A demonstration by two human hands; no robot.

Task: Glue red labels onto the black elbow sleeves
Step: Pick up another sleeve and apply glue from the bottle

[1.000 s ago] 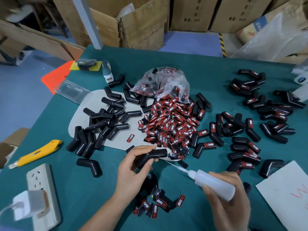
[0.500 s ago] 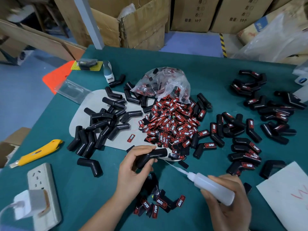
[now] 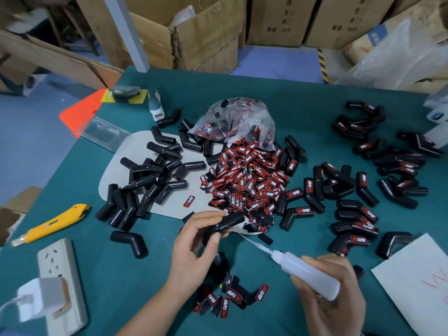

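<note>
The left hand (image 3: pixel 194 248) pinches a bent black rubber elbow sleeve (image 3: pixel 224 224) between thumb and fingers. The right hand (image 3: pixel 332 294) curls around a translucent plastic glue bottle (image 3: pixel 306 272), its thin nozzle touching the sleeve. Loose red labels (image 3: pixel 247 180) lie heaped just beyond both hands.

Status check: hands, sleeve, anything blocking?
Left hand holds bare sleeve. Right hand grips glue bottle, nozzle tip at sleeve. Nothing between them; label pile just behind.

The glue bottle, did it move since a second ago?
No, hardly. The glue bottle in the right hand keeps its nozzle by the black elbow sleeve in the left hand, equally near the white paper.
</note>
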